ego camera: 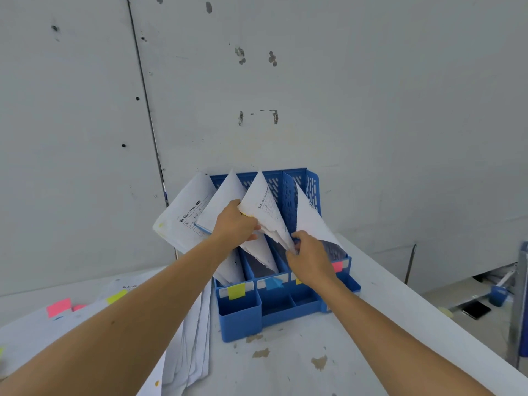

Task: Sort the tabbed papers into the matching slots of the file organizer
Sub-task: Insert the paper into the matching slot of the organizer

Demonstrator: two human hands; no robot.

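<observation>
A blue file organizer stands against the wall on the white table, its slots labelled at the front with a yellow tab, a blue tab and a pink tab. White papers lean in its slots. My left hand grips the upper edge of a bundle of sheets in a middle slot. Lower down, my right hand pinches the front corner of the same bundle. A loose stack of tabbed papers lies on the table to the left, with pink and yellow tabs showing.
The wall rises right behind the organizer. The table edge runs diagonally on the right; beyond it, lower down, sit a black phone and a small blue container. A grey-blue frame stands at the far right.
</observation>
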